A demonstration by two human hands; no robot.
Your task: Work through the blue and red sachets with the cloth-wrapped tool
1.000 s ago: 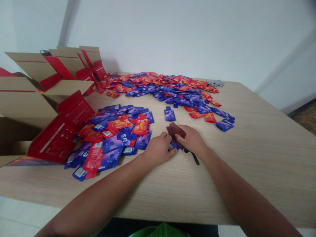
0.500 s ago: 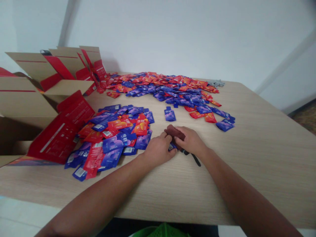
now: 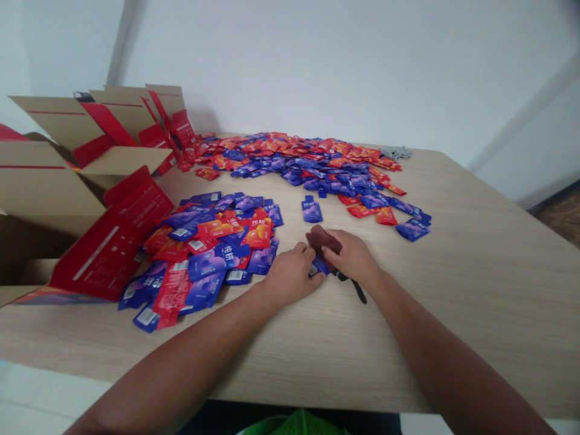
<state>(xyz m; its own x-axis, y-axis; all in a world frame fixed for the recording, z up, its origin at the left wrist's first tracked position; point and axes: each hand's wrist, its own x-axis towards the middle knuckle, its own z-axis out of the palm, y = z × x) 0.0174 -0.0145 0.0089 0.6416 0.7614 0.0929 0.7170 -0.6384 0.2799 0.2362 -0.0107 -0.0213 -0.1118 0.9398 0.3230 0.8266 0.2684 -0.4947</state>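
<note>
On the table in front of me, my left hand [image 3: 290,273] is closed on the edge of a blue sachet [image 3: 319,266], which lies flat and is partly covered. My right hand [image 3: 356,257] grips a brown cloth [image 3: 321,237], its fingers folded into it, over the upper part of that sachet. A black strap [image 3: 360,293] sticks out below the right hand; what it belongs to is hidden. Another blue sachet [image 3: 312,211] lies alone just beyond my hands. To the left of my left hand spreads a loose heap of red and blue sachets [image 3: 217,254].
Open cardboard boxes [image 3: 102,260] with red flaps stand along the left side. A long pile of sachets [image 3: 290,154] runs along the back by the wall, with a grey cloth [image 3: 399,153] at its right end. Several sachets [image 3: 385,208] lie loose at right.
The brown cloth and my right hand have shifted slightly, so more of the blue sachet shows between my hands. My left hand stays in place.
</note>
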